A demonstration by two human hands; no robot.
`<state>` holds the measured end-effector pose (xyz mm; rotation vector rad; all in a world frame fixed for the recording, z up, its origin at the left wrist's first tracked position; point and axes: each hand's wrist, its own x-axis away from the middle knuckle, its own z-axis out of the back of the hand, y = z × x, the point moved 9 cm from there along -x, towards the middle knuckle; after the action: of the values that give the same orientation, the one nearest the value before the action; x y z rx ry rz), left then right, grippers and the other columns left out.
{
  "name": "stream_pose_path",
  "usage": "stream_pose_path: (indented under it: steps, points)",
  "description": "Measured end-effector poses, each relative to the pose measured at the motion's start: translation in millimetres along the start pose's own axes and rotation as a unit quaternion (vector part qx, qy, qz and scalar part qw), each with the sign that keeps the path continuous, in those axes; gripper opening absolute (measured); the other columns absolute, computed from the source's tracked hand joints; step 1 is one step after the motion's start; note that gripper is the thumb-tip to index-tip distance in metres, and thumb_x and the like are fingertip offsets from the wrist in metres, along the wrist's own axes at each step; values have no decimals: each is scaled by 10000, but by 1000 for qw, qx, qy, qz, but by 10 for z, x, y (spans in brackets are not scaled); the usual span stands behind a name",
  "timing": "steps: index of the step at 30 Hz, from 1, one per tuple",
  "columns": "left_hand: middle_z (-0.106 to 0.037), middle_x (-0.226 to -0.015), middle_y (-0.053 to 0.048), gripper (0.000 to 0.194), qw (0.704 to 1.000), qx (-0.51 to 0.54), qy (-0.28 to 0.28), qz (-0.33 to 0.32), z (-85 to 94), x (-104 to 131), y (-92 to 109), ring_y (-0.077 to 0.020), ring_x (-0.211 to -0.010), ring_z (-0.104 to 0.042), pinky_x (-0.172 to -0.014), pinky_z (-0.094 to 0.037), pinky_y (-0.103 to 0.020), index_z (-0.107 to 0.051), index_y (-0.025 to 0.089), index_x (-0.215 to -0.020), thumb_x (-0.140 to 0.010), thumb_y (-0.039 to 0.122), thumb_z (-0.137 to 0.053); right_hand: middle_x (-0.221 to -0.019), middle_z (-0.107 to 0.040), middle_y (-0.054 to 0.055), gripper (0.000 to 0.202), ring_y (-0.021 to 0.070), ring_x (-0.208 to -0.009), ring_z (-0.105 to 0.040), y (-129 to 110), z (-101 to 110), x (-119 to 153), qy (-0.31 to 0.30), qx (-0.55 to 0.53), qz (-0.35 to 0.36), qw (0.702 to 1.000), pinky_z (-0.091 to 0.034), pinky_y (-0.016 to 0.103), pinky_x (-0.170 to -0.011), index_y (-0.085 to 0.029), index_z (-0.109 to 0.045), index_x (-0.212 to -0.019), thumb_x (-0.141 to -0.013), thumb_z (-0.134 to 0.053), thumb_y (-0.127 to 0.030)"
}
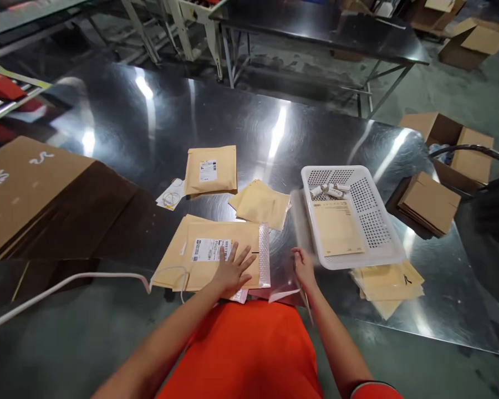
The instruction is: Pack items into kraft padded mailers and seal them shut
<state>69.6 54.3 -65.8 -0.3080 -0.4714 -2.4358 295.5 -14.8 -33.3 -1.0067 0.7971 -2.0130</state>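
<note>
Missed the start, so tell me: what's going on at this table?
A person's left hand lies flat, fingers spread, on a labelled padded envelope near the table edge. The right hand is just beside a white basket; whether it grips anything is too blurred to tell. The basket holds small white-labelled items and a tan sheet or envelope. Another labelled package lies farther back.

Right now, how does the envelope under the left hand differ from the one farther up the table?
The near envelope has the left hand spread on it; the far envelope has no hand on it. The near one shows a bubble-lined end at its right; the far one shows no lining and looks closed. Both are yellowish-brown, with a white printed label.
</note>
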Motion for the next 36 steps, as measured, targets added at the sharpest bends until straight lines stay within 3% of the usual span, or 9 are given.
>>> stream_pose_path:
  steps: [4, 7, 14, 21, 23, 27, 29, 32, 36]
  points:
    - [-132, -1654, -7, 643, 1000, -7, -3, 3, -1, 2, -3, -469, -1489, 25, -1046, 53, -821, -223, 387, -1535, -940, 504, -440, -707, -596, 3, 190, 168, -683, -531, -38, -388, -112, -58, 82, 4, 995, -390, 275, -673, -188, -601, -801, -852, -544, -362]
    - [-142, -1653, -13, 647, 1000, -15, -3, 1, 9, 12, 2, -468, -1489, 15, -1048, 55, -817, -219, 381, -1538, -941, 497, -440, -699, -616, 14, 197, 147, -660, -515, -91, -661, -147, -100, 134, 17, 986, -354, 253, -645, -173, -606, -726, -877, -545, -284]
    - [-132, -1649, -73, 758, 999, -11, 3, 31, 31, 16, -9, -416, -1506, 17, -1087, 90, -767, -145, 228, -1569, -925, 504, -435, -851, -694, 28, 243, 143, -763, -588, -427, -1014, -52, -150, 222, 92, 959, -365, 234, -674, -186, -637, -843, -963, -454, -292]
    - [-62, -1645, -148, 897, 999, 22, 10, 43, 1, -2, -48, -403, -1511, -9, -1112, 130, -716, -105, 134, -1571, -885, 631, -401, -1008, -680, 122, 280, 217, -808, -646, -569, -1440, 103, -121, 344, 87, 927, -419, 296, -648, -170, -623, -1056, -997, -362, -251]
    - [-32, -1641, -160, 958, 999, 30, -10, 37, -17, -15, -40, -413, -1508, 20, -1100, 148, -722, -71, 114, -1569, -856, 641, -434, -1042, -659, 126, 259, 226, -879, -643, -655, -1448, -91, -107, 366, 94, 920, -442, 299, -680, -178, -616, -1059, -993, -375, -245]
    - [34, -1643, -138, 990, 996, 31, -53, 57, -72, -43, -64, -407, -1502, 103, -1082, 161, -736, -16, 105, -1563, -830, 581, -480, -1154, -595, 174, 313, 254, -1037, -599, -982, -1387, -853, -45, 397, 89, 912, -459, 326, -768, -150, -556, -1164, -983, -300, -148]
    - [61, -1643, -125, 991, 996, 30, -51, 68, -82, -55, -77, -399, -1499, 136, -1084, 167, -731, -9, 109, -1564, -826, 566, -487, -1165, -582, 194, 357, 260, -1053, -588, -1074, -1373, -1068, -22, 406, 82, 910, -455, 338, -785, -126, -526, -1206, -975, -254, -105]
    - [62, -1647, -107, 994, 995, 40, -50, 74, -102, -66, -75, -391, -1500, 137, -1093, 176, -717, -5, 128, -1568, -818, 563, -491, -1104, -616, 166, 314, 246, -1008, -600, -940, -1395, -783, -43, 413, 99, 904, -439, 320, -762, -146, -576, -1124, -993, -291, -151]
    - [38, -1652, -108, 1023, 992, 80, -62, 77, -46, -79, -59, -381, -1505, 123, -1103, 181, -700, -21, 128, -1571, -777, 518, -536, -941, -676, 69, 152, 191, -835, -635, -412, -1401, 217, -124, 419, 143, 888, -399, 271, -664, -205, -641, -945, -962, -492, -231]
